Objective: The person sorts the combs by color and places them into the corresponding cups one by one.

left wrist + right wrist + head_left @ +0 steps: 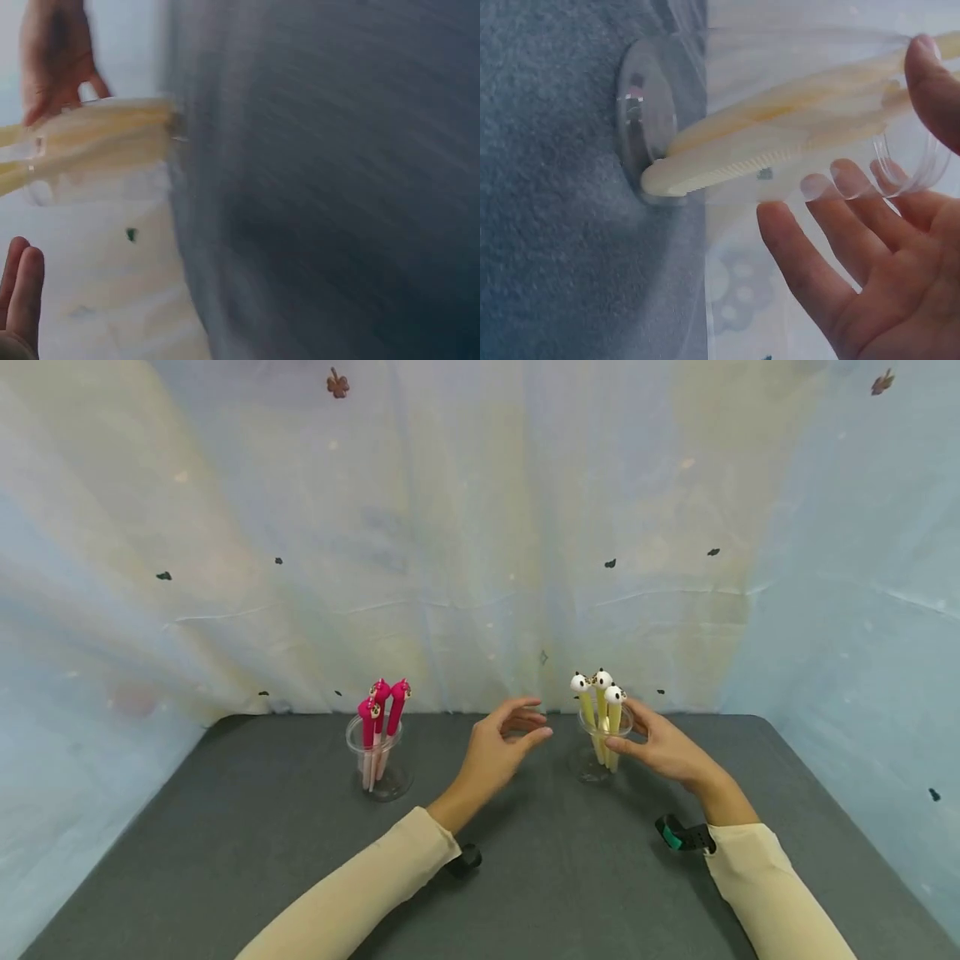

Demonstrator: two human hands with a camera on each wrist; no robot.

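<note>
My right hand holds a clear plastic cup near its rim, thumb on the near side and fingers around the far side. Several pale yellow, pen-like sticks with white panda-like heads lean in it. In the right wrist view, the rounded lower end of one stick rests near the cup's round base. My left hand hovers to the left of this cup, holding nothing, thumb and fingers apart. Two of its fingertips show in the left wrist view, below the cup.
On the left of the dark grey table stands another clear cup with several pink sticks topped by bright pink heads. A pale patterned curtain rises behind the table and along its sides.
</note>
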